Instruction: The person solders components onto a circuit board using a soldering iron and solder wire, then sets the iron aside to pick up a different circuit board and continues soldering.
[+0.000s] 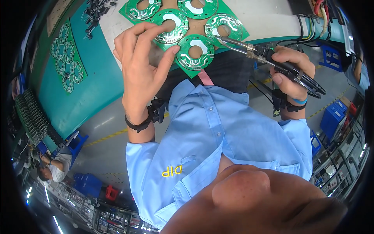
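A green circuit board panel point(208, 58) with several ring-shaped boards lies at the near edge of the worktable. My left hand point(140, 64) is on its left side, with curled fingers at one ring's hole and the thumb pressed near the front ring, steadying it. Wrapped in my right hand point(292, 70) is a soldering iron point(288, 69) with a black handle and two slim metal tubes pointing left. Their ends are over the right-hand ring, close to its hole; whether they touch the board I cannot tell.
Another green panel of rings point(66, 56) lies on the teal mat point(97, 87) at the left. Black leaded components point(93, 17) are heaped at the back left. A dark ridged stack point(31, 115) stands left. Cables point(302, 37) run behind my right hand. A person point(58, 167) is farther off.
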The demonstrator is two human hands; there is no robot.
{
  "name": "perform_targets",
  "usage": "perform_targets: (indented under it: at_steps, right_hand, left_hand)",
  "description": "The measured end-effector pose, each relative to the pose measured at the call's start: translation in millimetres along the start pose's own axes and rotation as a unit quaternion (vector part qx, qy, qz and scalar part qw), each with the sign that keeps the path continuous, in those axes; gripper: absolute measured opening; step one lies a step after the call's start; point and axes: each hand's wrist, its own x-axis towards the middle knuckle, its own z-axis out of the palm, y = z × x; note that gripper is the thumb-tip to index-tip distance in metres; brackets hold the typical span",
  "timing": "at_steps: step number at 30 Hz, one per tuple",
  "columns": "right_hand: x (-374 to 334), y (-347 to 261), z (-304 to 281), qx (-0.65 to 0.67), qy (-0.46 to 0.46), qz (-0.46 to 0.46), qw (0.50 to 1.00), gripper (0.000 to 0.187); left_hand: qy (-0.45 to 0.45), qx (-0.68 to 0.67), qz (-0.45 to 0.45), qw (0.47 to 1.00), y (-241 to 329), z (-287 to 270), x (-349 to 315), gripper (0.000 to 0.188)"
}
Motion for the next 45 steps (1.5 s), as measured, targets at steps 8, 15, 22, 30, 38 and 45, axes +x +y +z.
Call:
perform_targets:
  at_steps: [8, 15, 22, 30, 38, 45]
  right_hand:
    - [-2, 2, 2, -0.006, 0.014, -0.009, 1.0, 0.048]
    - [-3, 4, 12, 0.043, 0.092, 0.031, 0.994, 0.042]
    - [2, 9, 25, 0.024, 0.117, 0.079, 0.99, 0.047]
    - [19, -9, 36, 0.003, 0.059, 0.061, 0.996, 0.041]
    - [29, -16, 39, -0.042, -0.019, 0.07, 0.996, 0.042]
    - [36, -12, 41, -0.049, -0.021, 0.075, 0.996, 0.042]
  left_hand:
    - [0.007, 0.01, -0.012, 1.0, -2, -2, -5, 0.048]
    - [0.048, -0.07, -0.099, 0.991, -8, -12, -13, 0.048]
    - [0.147, -0.28, -0.19, 0.929, -17, -10, -13, 0.049]
    - [0.011, -0.004, -0.036, 0.999, -8, -12, 9, 0.036]
    - [-0.049, 0.053, 0.007, 0.997, 1, 3, 28, 0.03]
    - [-0.052, 0.052, -0.001, 0.997, 0, 5, 29, 0.028]
